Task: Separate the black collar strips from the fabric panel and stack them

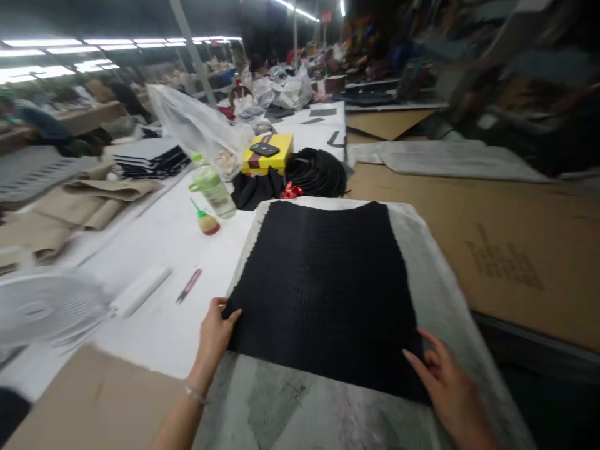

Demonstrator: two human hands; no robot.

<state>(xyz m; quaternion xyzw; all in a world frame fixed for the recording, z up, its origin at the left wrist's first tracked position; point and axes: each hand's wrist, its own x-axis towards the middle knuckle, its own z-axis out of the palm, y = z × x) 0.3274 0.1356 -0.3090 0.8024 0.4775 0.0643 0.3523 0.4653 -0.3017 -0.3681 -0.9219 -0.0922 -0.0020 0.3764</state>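
Note:
A black textured fabric panel (323,281) lies on a grey-white backing sheet (435,275) on the table. My left hand (216,331) pinches the panel's near left corner, fingers curled over its edge. At the near right corner my right hand (445,381) rests with its fingers spread, touching the panel's edge and the backing sheet.
On the white table (154,262) lie pink snips (189,285), a white roll (139,290), a small glue bottle (206,219) and a plastic bottle (213,187). A yellow box (268,154) and black cord coil (316,172) sit behind. A fan (47,309) stands left; cardboard (510,250) lies right.

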